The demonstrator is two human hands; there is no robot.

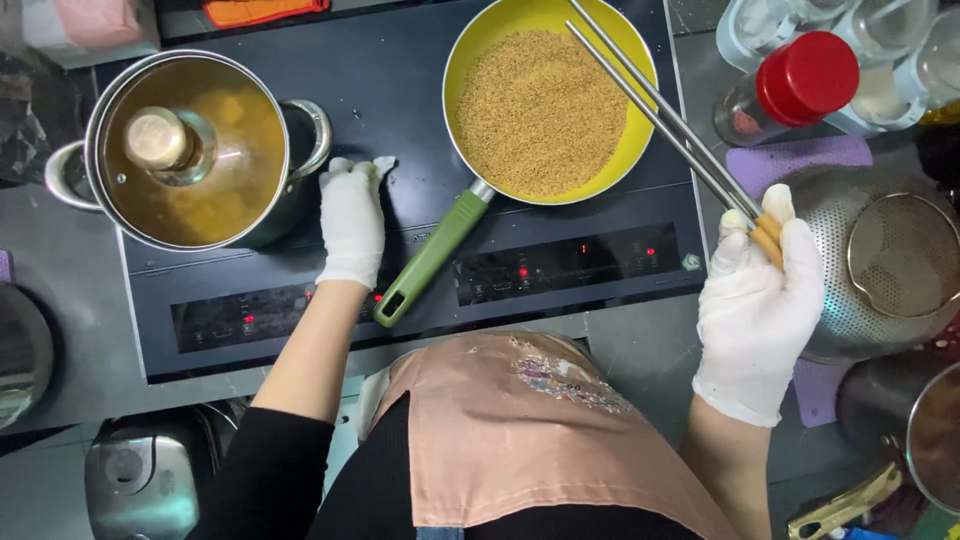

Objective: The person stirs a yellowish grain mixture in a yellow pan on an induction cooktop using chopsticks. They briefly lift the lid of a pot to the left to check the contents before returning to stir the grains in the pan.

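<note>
My right hand (757, 300), in a white glove, grips a pair of long metal chopsticks (660, 110) by their wooden ends; the tips reach over the far rim of a yellow frying pan (628, 160) filled with small golden-brown grains. The pan's green handle (432, 252) points toward me. My left hand (351, 220), also gloved, rests flat on the dark induction cooktop (400, 90), between the green handle and a steel pot (300, 190) with a glass lid (190, 150) over yellow broth. The left hand holds nothing.
A metal colander (850, 320) with a mesh strainer (905, 255) sits right of the cooktop, on a purple mat (800, 155). A red-capped jar (790, 90) and clear containers stand at the back right. Another pot (915, 430) lies at the lower right, a dark bowl (22, 355) at the left edge.
</note>
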